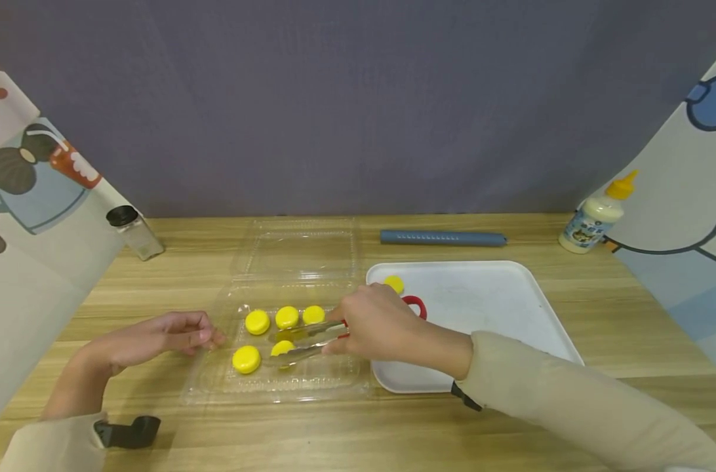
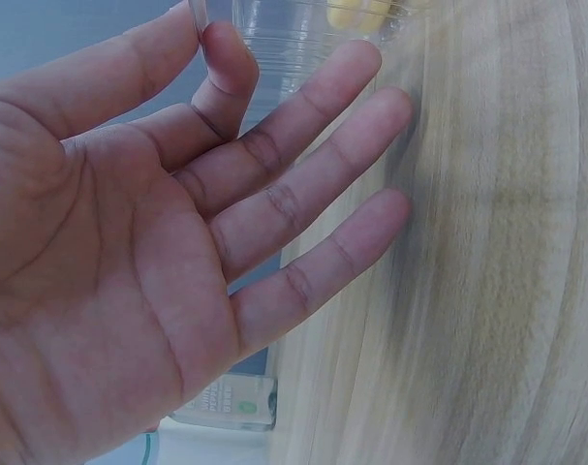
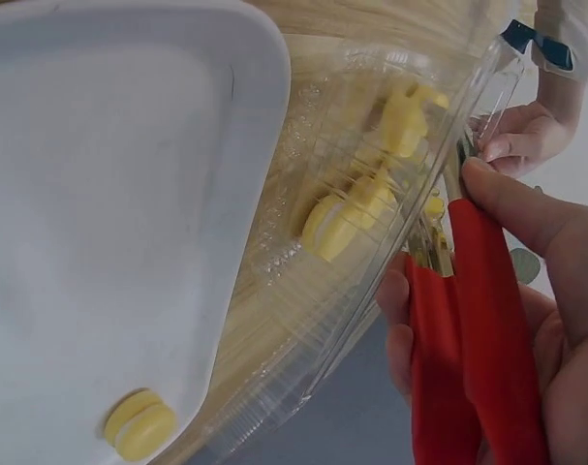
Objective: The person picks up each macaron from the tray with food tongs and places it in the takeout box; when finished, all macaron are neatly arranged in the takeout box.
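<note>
Currently, red-handled tongs (image 3: 497,325), gripped by the knuckles-up right hand (image 1: 378,321), reach over yellow macarons (image 1: 246,359) in a clear container (image 1: 331,379) between the hands. The left hand (image 1: 151,337) pinches the container's edge with thumb and forefinger, other fingers extended; a white tray (image 1: 482,308) lies under the right wrist.

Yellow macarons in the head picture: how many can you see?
6 yellow macarons: three in the back row of the clear container, two in its front row, one on the white tray. The tongs and right hand may hide more.
</note>
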The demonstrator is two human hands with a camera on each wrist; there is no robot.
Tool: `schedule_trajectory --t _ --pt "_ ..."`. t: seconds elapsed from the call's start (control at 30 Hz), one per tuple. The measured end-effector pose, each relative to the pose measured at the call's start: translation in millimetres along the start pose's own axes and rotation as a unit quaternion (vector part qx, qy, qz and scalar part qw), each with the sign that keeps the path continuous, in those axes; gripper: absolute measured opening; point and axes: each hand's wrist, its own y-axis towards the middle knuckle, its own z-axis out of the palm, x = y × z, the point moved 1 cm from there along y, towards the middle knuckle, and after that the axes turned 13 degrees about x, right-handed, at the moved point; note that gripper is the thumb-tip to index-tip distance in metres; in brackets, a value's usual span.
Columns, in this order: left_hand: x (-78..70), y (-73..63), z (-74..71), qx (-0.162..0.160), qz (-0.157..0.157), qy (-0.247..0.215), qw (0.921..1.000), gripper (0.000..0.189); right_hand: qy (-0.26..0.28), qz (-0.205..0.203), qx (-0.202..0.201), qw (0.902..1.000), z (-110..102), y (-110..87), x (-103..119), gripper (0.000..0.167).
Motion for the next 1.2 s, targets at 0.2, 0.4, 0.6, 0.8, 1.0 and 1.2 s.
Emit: schedule_trajectory --t 0.2,0.4,0.6,0.8,1.0,1.2 --pt "1.7 0.6 -0.1 0.004 0.007 -0.004 1.0000 0.020 0.004 0.005 -0.003 1.0000 0 -0.7 1 0.042" --pt "2.0 0.8 0.3 0.006 0.011 -0.004 0.9999 0.020 0.020 0.024 -0.012 0.9995 -5 -9.2 -7 0.046" --pt "0.9 0.5 0.2 0.006 0.009 -0.005 0.9999 0.021 0.064 0.042 -0.022 0.9968 -13 -22.6 -21 0.054" --pt "1.4 0.1 0.0 -0.002 0.005 0.005 1.0000 0.022 0.081 0.050 -0.057 0.9938 -20 -38.2 -40 0.055" --pt "1.9 1.0 -0.2 -0.002 0.003 0.002 1.0000 0.025 0.103 0.069 -0.074 0.9894 -25 -56.9 -64 0.056" --pt "3.6 0.6 0.0 -0.005 0.000 0.006 1.0000 0.025 0.111 0.114 -0.085 0.9836 -30 -74.0 -85 0.061"
